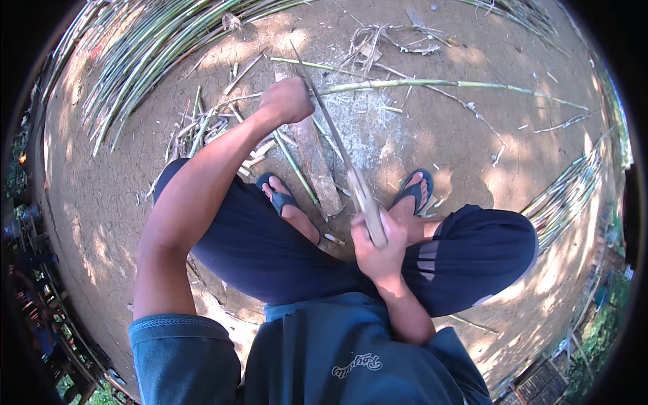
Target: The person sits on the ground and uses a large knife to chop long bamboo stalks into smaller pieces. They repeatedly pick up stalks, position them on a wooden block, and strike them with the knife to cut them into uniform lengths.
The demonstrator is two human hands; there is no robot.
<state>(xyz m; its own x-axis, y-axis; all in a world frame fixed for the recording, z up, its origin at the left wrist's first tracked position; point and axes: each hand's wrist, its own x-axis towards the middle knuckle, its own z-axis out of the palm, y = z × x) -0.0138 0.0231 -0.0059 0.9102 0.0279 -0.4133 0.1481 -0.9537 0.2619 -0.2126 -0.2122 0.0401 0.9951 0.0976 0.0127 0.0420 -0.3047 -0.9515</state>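
My left hand (pixel 287 100) is closed round a long, thin green cane stalk (pixel 432 82) with pale joints. The stalk runs out to the right, low over the ground. In front of my lap, my right hand (pixel 380 244) grips the handle of a machete (pixel 332 129), somewhat blurred. Its long, narrow blade points away and to the left, and its tip reaches beyond my left fist. In this view the blade crosses the stalk just right of that fist; whether they touch I cannot tell. A worn wooden board (pixel 316 169) lies on the ground between my feet.
A large heap of long green stalks (pixel 155 61) lies at the far left. Another bundle (pixel 567 192) is at the right. Cut pieces (pixel 202 128) litter the ground by my left knee. Dry twigs (pixel 378 47) lie ahead. My sandalled feet (pixel 413 192) flank the board.
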